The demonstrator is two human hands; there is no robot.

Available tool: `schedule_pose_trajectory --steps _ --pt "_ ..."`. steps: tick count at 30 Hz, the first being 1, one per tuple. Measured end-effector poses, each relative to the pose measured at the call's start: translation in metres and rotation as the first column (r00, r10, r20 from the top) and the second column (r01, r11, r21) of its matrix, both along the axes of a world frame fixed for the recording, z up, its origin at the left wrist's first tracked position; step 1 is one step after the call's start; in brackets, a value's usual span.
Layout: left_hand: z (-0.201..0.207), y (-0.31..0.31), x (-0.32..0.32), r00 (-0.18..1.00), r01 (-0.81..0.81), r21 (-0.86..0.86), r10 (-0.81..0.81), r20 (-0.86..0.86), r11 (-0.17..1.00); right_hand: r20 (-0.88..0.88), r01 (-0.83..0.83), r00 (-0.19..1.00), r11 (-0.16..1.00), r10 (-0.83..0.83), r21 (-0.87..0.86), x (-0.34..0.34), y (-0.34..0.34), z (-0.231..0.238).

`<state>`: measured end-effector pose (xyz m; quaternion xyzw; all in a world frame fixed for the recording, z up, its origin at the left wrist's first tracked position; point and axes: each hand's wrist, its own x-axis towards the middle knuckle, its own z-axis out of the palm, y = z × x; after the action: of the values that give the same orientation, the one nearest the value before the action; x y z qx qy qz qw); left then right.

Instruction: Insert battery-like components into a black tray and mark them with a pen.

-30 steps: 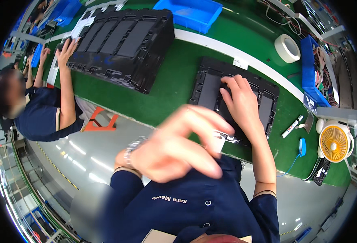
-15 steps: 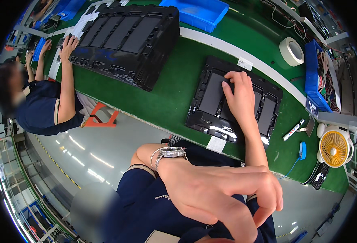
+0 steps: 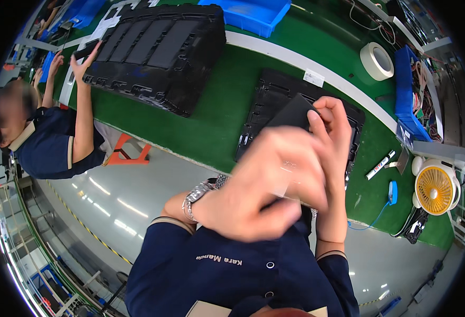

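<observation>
My right hand [image 3: 334,124] grips a flat, dark rectangular panel [image 3: 294,112] by its right edge, thumb in front. The panel is tilted above a black moulded plastic tray [image 3: 272,84] on the green bench. My left hand [image 3: 266,185], with a metal watch [image 3: 195,198] at the wrist, passes in front of the tray and the panel's lower part. Motion smears its fingers, so I cannot tell whether they hold anything. Both hands hide much of the tray's middle.
Stacked black trays [image 3: 153,58] stand left, beside a co-worker [image 3: 58,134] holding a dark flat piece. A blue bin [image 3: 256,16] lies behind. On the right are a tape roll [image 3: 376,61], a marker [image 3: 380,165], a blue corded clip [image 3: 392,193] and a yellow-and-white fan [image 3: 436,190].
My right hand has lifted the panel from the tray and tilted it. My left hand has swung up and left toward it. The co-worker has raised a dark piece from the stack.
</observation>
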<state>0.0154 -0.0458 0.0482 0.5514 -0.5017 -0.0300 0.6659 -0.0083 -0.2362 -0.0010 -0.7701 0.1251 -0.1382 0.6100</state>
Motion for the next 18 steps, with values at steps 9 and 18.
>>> schedule_pose_trajectory --steps 9,18 --pt "-0.047 -0.004 -0.007 0.612 0.162 0.372 0.203 -0.765 0.914 0.018 -0.106 0.994 0.894 0.109 0.436 -0.022 0.018 0.020" --pt "-0.062 -0.008 -0.004 0.565 -0.049 0.183 0.178 -0.805 0.982 -0.031 -0.180 0.975 0.869 0.219 0.461 -0.039 0.024 -0.004"
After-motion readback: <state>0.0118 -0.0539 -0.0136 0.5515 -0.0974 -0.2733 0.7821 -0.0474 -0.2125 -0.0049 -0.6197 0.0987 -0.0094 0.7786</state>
